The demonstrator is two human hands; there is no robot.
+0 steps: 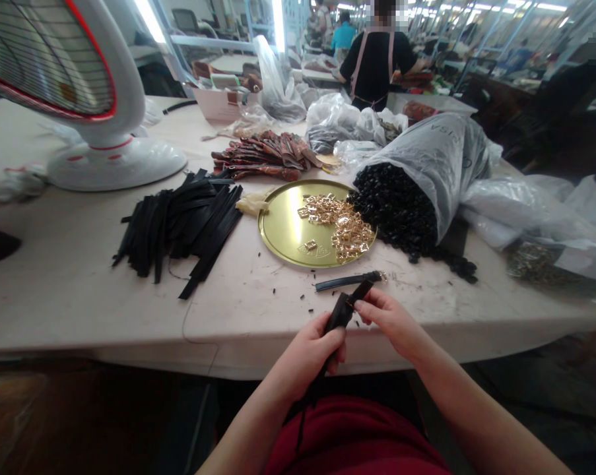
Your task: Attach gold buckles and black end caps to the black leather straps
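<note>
My left hand is closed around a black strap, held slantwise over the table's front edge. At the strap's upper end, the fingers of my right hand are pinched together; a small gold glint shows by the fingertips, too small to name. Just beyond lies another black strap with a gold buckle at its right end. Past that, a round gold tray bears a heap of gold buckles. Black strips lie piled to the left.
A white fan stands at the left. A plastic bag spills small black pieces beside the tray. Brown patterned strips lie behind it. More plastic bags sit at the right. A person stands across the table.
</note>
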